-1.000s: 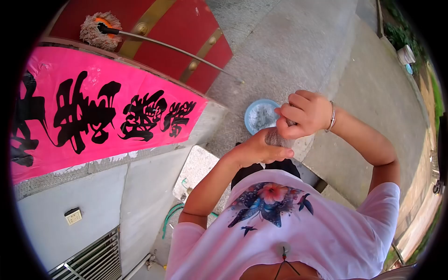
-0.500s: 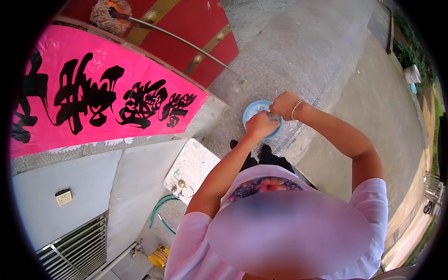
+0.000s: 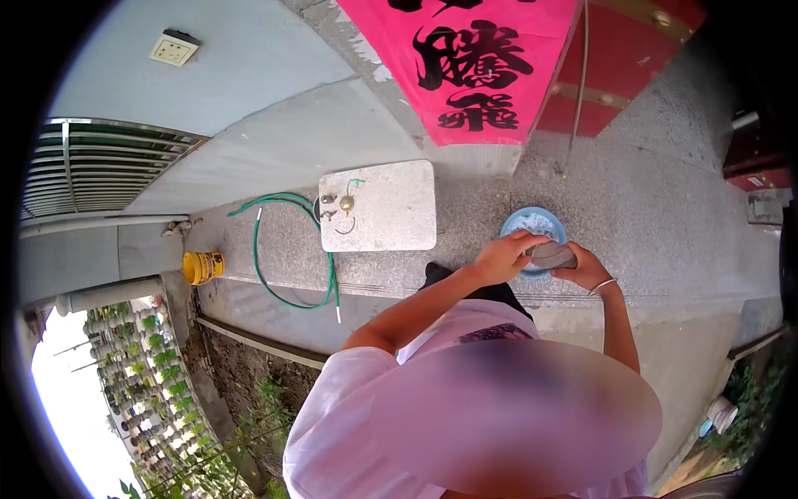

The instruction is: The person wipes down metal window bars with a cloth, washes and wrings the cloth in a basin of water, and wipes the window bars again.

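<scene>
A folded grey-brown cloth (image 3: 551,254) is held between my two hands, above a round light-blue basin (image 3: 507,224). White suds or foamy water (image 3: 534,223) show inside the basin. My left hand (image 3: 504,258) grips the cloth's left side, fingers over its top edge. On the right side, my right hand (image 3: 588,270), with a bracelet at the wrist, pinches the cloth. The hands and cloth hide the lower part of the basin.
To the left stands a small white table (image 3: 391,216) with small metal items on it. A green hose (image 3: 259,258) curls on the floor near a yellow bucket (image 3: 202,267). A pole (image 3: 579,100) leans by the red door (image 3: 573,116).
My view has swung toward the left, bringing more of the table, hose and bucket in. My hands, earlier closed together over the basin, are now farther apart with the cloth spread between them.
</scene>
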